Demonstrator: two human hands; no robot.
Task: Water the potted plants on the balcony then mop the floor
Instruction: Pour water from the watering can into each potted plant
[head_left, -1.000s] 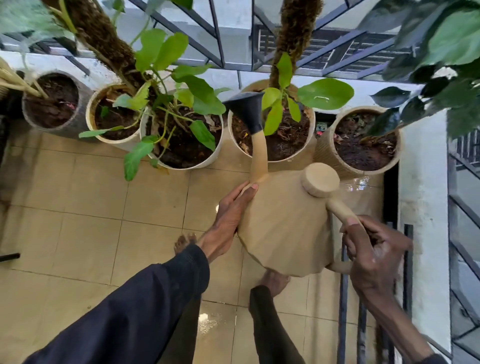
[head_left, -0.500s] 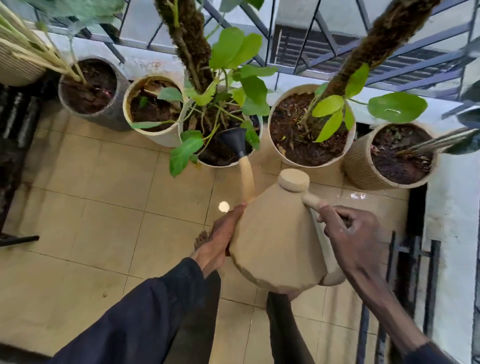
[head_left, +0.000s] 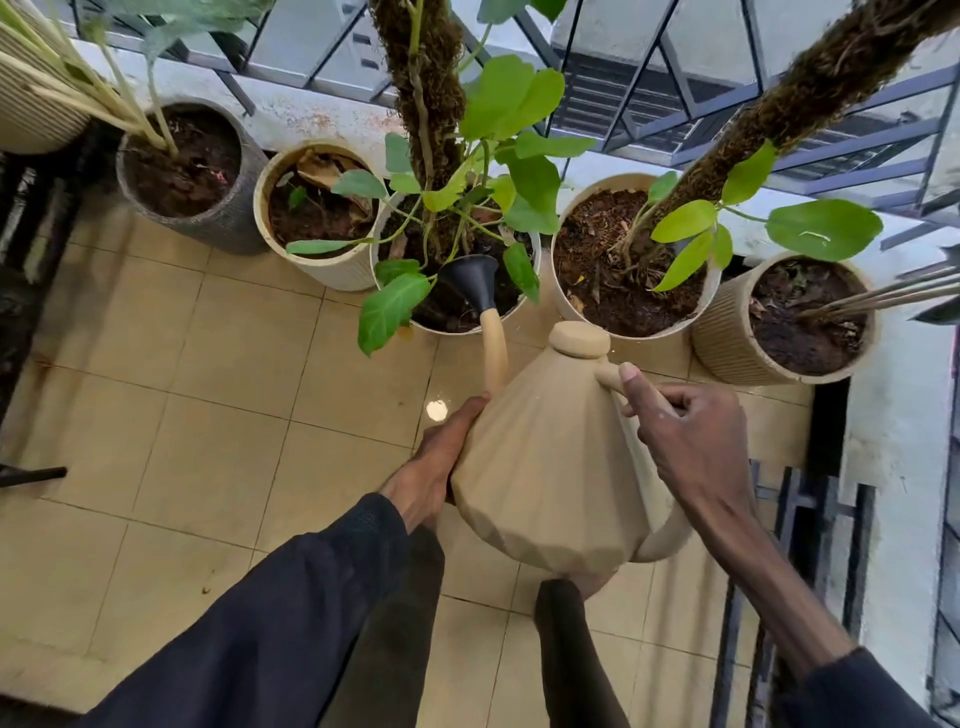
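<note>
— Which way does the can point?

— The beige watering can (head_left: 545, 467) hangs above the tiled floor (head_left: 208, 415), just short of the row of pots. Its spout (head_left: 493, 353) runs straight away from the person. The black rose (head_left: 472, 278) sits over the soil of the middle pot (head_left: 375, 270), among the leaves at the moss pole's foot.

— And the hands?

— The right hand (head_left: 685, 436) is curled round the handle near the lid, thumb along its top. The left hand (head_left: 436, 467) lies flat with straight fingers against the can's left side, fingertips at the spout's root.

— Any room?

— There are bare tiles to the left. The neighbouring pot (head_left: 555, 270) stands just right of the rose, and black bars (head_left: 831, 519) are close beside the right wrist. The railing (head_left: 779, 156) is behind the pots.
</note>
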